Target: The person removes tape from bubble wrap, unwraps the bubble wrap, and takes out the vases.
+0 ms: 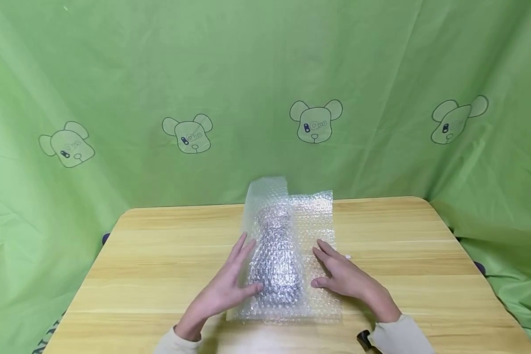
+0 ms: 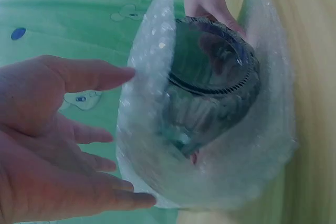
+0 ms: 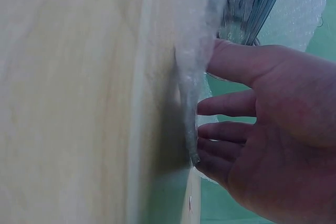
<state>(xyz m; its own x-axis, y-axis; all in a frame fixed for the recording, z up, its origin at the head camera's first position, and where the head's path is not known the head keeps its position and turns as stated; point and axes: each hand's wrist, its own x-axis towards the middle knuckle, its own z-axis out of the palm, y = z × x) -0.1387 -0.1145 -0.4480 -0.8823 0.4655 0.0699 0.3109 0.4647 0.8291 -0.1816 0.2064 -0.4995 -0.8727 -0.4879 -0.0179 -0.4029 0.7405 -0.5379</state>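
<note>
A bluish-grey glass vase [image 2: 218, 109] with fluted sides and a notched rim lies on its side in a sheet of bubble wrap [image 1: 311, 216]. One flap of the wrap is folded over the vase, which shows through it in the head view. My left hand [image 1: 223, 290] is spread at the left edge of the folded flap, its thumb over the wrap near the vase's lower end. On the other side, my right hand [image 1: 347, 275] has its fingertips on the flat right part of the sheet. In the right wrist view its fingers [image 3: 228, 103] reach along the wrap's edge.
The wrap lies on a light wooden table [image 1: 168, 255], its top end near the far edge. A green cloth [image 1: 248, 64] with printed bear heads hangs behind and around the table. A small black object [image 1: 364, 339] is beside the right sleeve.
</note>
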